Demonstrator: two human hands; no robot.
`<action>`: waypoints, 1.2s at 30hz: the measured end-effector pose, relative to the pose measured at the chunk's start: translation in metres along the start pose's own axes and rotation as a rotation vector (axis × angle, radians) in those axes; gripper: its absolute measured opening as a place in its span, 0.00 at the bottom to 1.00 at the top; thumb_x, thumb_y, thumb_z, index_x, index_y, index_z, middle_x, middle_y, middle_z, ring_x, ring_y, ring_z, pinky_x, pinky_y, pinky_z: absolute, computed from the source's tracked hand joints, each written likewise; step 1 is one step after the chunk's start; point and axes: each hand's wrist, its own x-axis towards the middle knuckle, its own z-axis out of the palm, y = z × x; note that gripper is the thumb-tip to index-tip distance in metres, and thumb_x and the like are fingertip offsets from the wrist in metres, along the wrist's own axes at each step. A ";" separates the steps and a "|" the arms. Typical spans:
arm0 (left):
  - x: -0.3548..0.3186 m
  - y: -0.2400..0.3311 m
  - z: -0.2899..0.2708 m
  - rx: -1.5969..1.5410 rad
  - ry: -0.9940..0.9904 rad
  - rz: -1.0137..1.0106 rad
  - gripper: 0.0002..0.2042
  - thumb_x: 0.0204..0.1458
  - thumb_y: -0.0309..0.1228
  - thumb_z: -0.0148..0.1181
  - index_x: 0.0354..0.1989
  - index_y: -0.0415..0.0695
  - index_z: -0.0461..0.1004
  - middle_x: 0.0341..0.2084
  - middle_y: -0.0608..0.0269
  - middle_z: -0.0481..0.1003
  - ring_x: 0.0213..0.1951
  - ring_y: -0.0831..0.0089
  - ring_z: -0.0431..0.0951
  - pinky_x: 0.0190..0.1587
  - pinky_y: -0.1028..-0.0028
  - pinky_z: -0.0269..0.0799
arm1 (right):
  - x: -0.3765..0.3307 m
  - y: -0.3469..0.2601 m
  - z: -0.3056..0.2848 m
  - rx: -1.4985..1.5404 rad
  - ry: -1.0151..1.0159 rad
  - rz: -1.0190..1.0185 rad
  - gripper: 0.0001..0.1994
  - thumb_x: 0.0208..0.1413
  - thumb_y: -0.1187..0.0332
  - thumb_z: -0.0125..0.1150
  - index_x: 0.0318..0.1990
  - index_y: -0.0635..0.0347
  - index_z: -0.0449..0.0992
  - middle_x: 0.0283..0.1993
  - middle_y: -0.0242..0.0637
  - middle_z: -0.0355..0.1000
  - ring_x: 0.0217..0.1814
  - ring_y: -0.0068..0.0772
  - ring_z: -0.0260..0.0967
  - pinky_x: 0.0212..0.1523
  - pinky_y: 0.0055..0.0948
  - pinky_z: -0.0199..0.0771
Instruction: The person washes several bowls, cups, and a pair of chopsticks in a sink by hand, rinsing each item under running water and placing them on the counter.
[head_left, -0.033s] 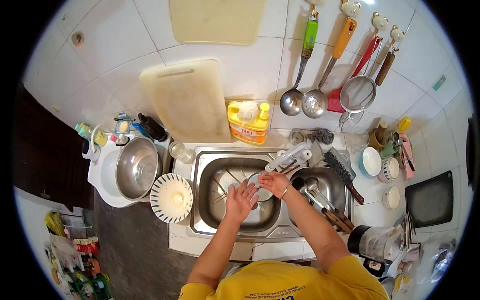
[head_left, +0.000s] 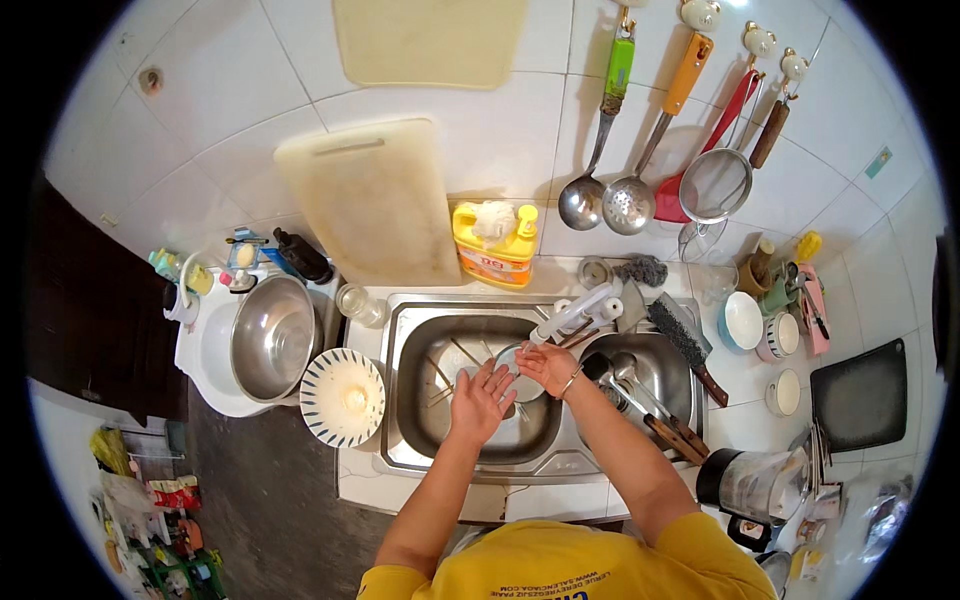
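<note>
Over the left basin of the steel sink (head_left: 410, 440), my left hand (head_left: 482, 402) is palm up with its fingers stretched out, holding nothing. Beside it, my right hand (head_left: 547, 370) is turned palm up under the white faucet (head_left: 572, 318), fingers spread and slightly curled, also bare of any object. A bracelet circles the right wrist. Beneath the hands lies a round bowl or dish (head_left: 535, 390), partly hidden by them. Several chopsticks (head_left: 440, 372) rest in the same basin. In the right basin are ladles or large spoons (head_left: 628, 372) with long handles.
A striped bowl (head_left: 322, 400) and a steel basin (head_left: 274, 335) stand left of the sink. Behind it are a yellow jug (head_left: 492, 262) and a cutting board (head_left: 370, 210). A cleaver (head_left: 690, 345) lies along the right edge. Utensils, including a strainer (head_left: 716, 187), hang on the wall.
</note>
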 end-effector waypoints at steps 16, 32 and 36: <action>0.069 -0.023 -0.046 0.313 0.106 -0.217 0.19 0.53 0.41 0.48 0.50 0.44 0.62 0.42 0.60 0.67 0.45 0.69 0.68 0.44 0.71 0.66 | 0.041 0.022 -0.036 -1.417 0.242 -0.646 0.07 0.49 0.68 0.54 0.32 0.62 0.72 0.27 0.37 0.70 0.30 0.32 0.69 0.31 0.28 0.68; 0.119 -0.027 -0.053 0.949 0.268 0.125 0.14 0.52 0.36 0.52 0.18 0.42 0.65 0.10 0.68 0.63 0.11 0.80 0.61 0.12 0.78 0.53 | -0.018 -0.007 -0.004 -2.613 0.226 -0.262 0.16 0.52 0.63 0.42 0.44 0.55 0.73 0.63 0.43 0.51 0.68 0.45 0.37 0.65 0.49 0.25; 0.132 -0.035 -0.059 1.093 0.230 0.120 0.15 0.51 0.36 0.53 0.16 0.42 0.64 0.09 0.67 0.63 0.11 0.79 0.63 0.13 0.79 0.57 | -0.037 -0.020 0.017 -2.565 0.259 -0.144 0.12 0.49 0.65 0.49 0.38 0.57 0.75 0.52 0.44 0.63 0.59 0.43 0.54 0.58 0.42 0.50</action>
